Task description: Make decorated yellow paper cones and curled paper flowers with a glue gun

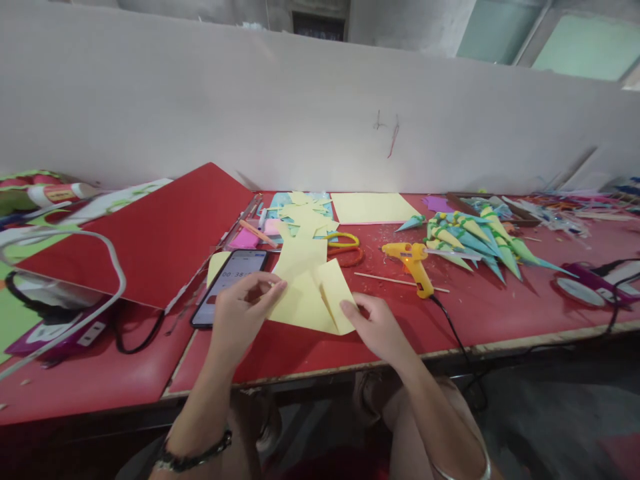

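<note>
Red tabletop (300, 357), both hands (235, 323) (377, 327) (fingers (255, 279) bent)

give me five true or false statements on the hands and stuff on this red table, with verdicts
1. The person's right hand touches the pale yellow paper. True.
2. The black-edged phone, screen lit, lies nearer the left hand than the right. True.
3. The yellow plastic glue gun lies left of the phone. False: it lies right of it.
4. The thin wooden stick passes partly beneath the glue gun. True.
5. The pointed blue, yellow and green cones stand upright, well apart. False: most lie heaped together.
</note>
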`<act>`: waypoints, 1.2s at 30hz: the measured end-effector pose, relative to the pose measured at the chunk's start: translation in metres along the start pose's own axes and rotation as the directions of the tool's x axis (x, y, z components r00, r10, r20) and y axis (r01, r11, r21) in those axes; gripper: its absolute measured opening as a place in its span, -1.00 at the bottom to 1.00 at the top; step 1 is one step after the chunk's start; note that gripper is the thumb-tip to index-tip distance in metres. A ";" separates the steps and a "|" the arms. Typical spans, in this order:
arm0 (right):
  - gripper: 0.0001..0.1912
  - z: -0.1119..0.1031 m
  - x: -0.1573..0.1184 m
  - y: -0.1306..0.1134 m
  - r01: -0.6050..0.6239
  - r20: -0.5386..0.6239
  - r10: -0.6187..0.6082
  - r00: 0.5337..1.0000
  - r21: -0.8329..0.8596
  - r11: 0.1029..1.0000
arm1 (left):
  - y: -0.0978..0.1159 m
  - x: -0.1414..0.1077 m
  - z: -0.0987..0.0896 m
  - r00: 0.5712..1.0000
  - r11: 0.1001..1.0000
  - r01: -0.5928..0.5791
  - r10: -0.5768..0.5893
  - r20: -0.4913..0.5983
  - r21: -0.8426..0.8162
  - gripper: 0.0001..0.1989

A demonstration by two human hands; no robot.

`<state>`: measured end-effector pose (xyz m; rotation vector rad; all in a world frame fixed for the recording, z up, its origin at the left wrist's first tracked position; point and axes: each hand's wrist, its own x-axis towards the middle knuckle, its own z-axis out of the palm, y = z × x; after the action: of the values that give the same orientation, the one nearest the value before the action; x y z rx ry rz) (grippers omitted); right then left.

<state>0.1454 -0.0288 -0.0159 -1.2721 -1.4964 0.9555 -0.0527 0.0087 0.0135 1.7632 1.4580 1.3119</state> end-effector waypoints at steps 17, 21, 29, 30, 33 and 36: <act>-0.57 0.006 0.000 0.003 -0.044 -0.292 0.068 0.954 0.088 0.995 | 0.003 -0.014 0.034 0.975 0.989 0.119 -0.100 0.197 -0.086 -0.56; -0.57 -0.004 0.003 0.006 -0.081 -0.402 0.160 0.901 0.205 0.975 | -0.002 -0.009 0.024 0.985 0.985 0.157 -0.151 0.085 -0.069 -0.52; -0.67 -0.001 0.019 -0.007 -0.017 -0.155 0.019 0.988 0.015 1.000 | -0.006 -0.006 0.028 0.977 0.975 0.196 -0.185 0.105 -0.106 -0.74; -0.69 -0.001 0.026 -0.012 0.004 -0.130 -0.008 0.991 -0.026 1.000 | -0.006 -0.006 0.030 0.975 0.967 0.212 -0.198 0.105 -0.139 -0.68; -0.70 -0.004 0.058 -0.030 0.065 -0.108 -0.080 0.991 -0.141 0.988 | -0.006 -0.007 0.032 0.958 0.931 0.278 -0.252 0.134 -0.238 -0.56; -0.67 -0.001 0.105 -0.038 0.058 -0.116 -0.080 0.990 -0.184 0.981 | -0.005 -0.008 0.031 0.931 0.891 0.340 -0.273 0.244 -0.301 -0.52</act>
<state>0.1315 0.0685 0.0370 -1.3724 -1.5459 0.6961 -0.0271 0.0084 -0.0064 1.3313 1.2516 1.1094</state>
